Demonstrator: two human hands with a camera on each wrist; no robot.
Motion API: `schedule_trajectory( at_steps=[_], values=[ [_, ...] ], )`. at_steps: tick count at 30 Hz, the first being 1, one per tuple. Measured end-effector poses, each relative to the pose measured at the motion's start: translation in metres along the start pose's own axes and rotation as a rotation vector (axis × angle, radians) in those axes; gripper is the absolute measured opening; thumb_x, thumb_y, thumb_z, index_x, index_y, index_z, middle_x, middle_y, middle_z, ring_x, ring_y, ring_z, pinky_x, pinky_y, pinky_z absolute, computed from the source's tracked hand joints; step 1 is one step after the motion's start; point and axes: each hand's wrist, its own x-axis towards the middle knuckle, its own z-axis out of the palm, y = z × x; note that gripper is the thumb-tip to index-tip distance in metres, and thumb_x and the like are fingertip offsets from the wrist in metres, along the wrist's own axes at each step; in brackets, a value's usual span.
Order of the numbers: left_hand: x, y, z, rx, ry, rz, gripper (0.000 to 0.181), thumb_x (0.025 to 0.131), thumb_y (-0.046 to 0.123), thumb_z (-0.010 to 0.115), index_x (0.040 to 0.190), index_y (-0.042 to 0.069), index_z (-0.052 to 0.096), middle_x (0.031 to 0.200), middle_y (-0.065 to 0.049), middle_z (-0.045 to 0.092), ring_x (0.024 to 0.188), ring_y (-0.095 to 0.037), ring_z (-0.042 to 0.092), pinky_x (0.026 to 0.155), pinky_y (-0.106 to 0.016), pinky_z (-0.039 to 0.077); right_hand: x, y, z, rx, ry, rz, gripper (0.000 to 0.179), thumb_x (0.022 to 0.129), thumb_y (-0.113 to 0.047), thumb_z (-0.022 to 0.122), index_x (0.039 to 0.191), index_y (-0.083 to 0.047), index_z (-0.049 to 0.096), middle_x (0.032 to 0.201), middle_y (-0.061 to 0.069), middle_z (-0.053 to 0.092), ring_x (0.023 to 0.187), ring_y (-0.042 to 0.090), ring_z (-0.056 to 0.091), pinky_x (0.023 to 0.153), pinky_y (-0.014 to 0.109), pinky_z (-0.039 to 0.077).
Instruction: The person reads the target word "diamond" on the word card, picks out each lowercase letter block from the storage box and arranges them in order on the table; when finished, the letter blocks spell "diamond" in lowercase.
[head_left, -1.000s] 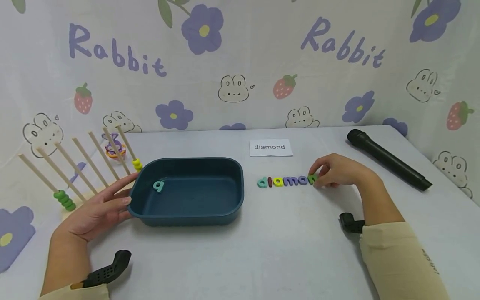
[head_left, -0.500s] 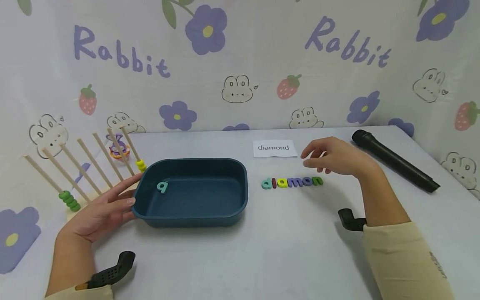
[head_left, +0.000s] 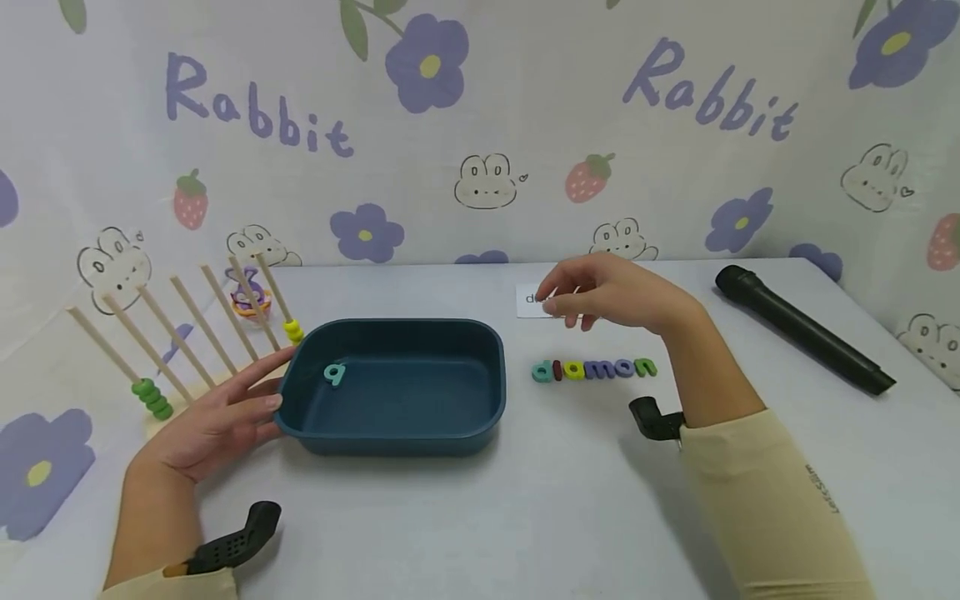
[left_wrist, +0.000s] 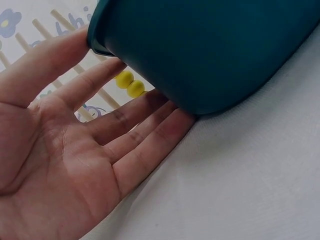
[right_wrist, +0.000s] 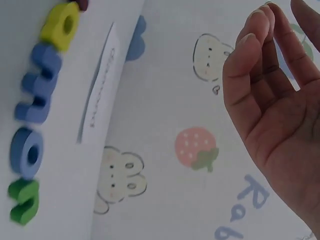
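Observation:
My left hand point(head_left: 217, 417) rests against the left end of a dark blue-green plastic bin point(head_left: 405, 442). Its fairly straight fingers touch the side wall, and the thumb lies at the rim, as the left wrist view shows. Inside the bin lies one teal toy letter point(head_left: 334, 374). My right hand point(head_left: 615, 292) hovers over the table with loosely bent fingers and nothing between them, partly covering a white word card point(head_left: 527, 307). Below it stands a row of colored toy letters reading "diamon", from a teal d point(head_left: 542, 372) to a green n point(head_left: 645, 367).
Wooden rods with green beads point(head_left: 152, 399) and yellow beads point(head_left: 293, 332) stand behind my left hand. A small purple toy point(head_left: 250, 293) sits behind them. A black microphone-shaped object point(head_left: 802, 329) lies at the right. A rabbit-print cloth point(head_left: 480, 100) hangs behind the table.
My right hand has let go of the green n, risen, and moved left over the word card. The left hand stays at the bin. The head view has shifted slightly.

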Motion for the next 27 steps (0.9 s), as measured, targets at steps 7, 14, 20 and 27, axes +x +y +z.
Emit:
schedule_trajectory(
  at_steps=[7,14,20,27],
  values=[
    [0.003,-0.001,0.002,0.020,-0.006,0.003,0.069,0.106,0.015,0.056,0.165,0.028,0.024,0.171,-0.019,0.015,0.128,-0.007,0.058,0.101,-0.029,0.054,0.026,-0.020,0.009,0.019,-0.048,-0.037,0.023,0.098,-0.025,0.069,0.118,-0.013,0.071,0.104,0.010,0.070,0.094,0.028,0.067,0.083,0.038,0.060],
    [0.001,-0.001,0.001,0.005,-0.001,0.005,0.069,0.106,0.014,0.055,0.166,0.028,0.023,0.170,-0.020,0.015,0.128,-0.008,0.059,0.101,-0.029,0.054,0.053,-0.048,0.022,0.025,-0.096,-0.082,0.025,0.097,-0.027,0.070,0.119,-0.016,0.072,0.109,0.008,0.071,0.096,0.029,0.068,0.083,0.040,0.060],
    [0.000,-0.001,0.002,-0.009,-0.005,0.003,0.069,0.106,0.014,0.055,0.166,0.029,0.023,0.170,-0.020,0.016,0.129,-0.009,0.058,0.102,-0.029,0.054,0.071,-0.068,0.033,0.010,-0.132,-0.109,0.023,0.096,-0.027,0.072,0.117,-0.018,0.073,0.105,0.006,0.074,0.095,0.027,0.070,0.082,0.040,0.061],
    [0.000,0.000,0.000,-0.025,-0.006,0.010,0.068,0.106,0.012,0.054,0.165,0.028,0.024,0.168,-0.018,0.019,0.128,-0.011,0.060,0.102,-0.030,0.055,0.095,-0.087,0.054,-0.021,-0.171,-0.124,0.022,0.096,-0.026,0.072,0.117,-0.017,0.073,0.105,0.004,0.076,0.093,0.024,0.071,0.082,0.038,0.062]
  ],
)
